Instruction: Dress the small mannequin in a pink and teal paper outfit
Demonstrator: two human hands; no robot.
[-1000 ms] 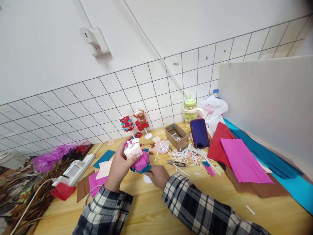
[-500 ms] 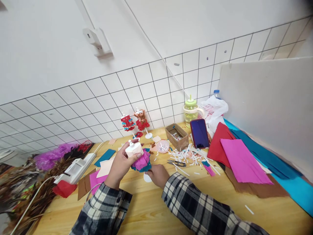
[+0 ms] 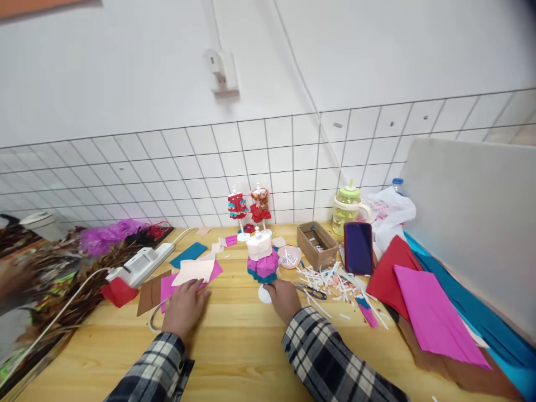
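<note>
A miniature dress mannequin (image 3: 258, 247) stands upright in front of me, with a cream top and a ruffled magenta and teal paper skirt. Just below that skirt my right hand (image 3: 285, 300) grips its stand, above the round white base (image 3: 264, 293). The fingers hide most of the stem. My left hand (image 3: 184, 308) rests on the table to the left, fingers out over the near edge of a cream paper sheet (image 3: 194, 272) that overlaps magenta paper (image 3: 168, 290). Behind stand two more dressed mannequins, one red and blue (image 3: 238, 206), one brown and red (image 3: 260, 205).
Small scissors (image 3: 312, 291) lie beside white paper scraps (image 3: 335, 279). A cardboard box (image 3: 318, 244), phone (image 3: 358, 248) and green-lidded bottle (image 3: 347, 209) stand behind. Coloured sheets (image 3: 438, 312) lie right; a power strip (image 3: 142, 268) and feathers (image 3: 79, 296) left. Another person's blurred hand (image 3: 12, 282) shows far left.
My left hand has let go of the mannequin's top and moved left and down to the paper sheets. The mannequin, tilted before, is now upright. My view has shifted.
</note>
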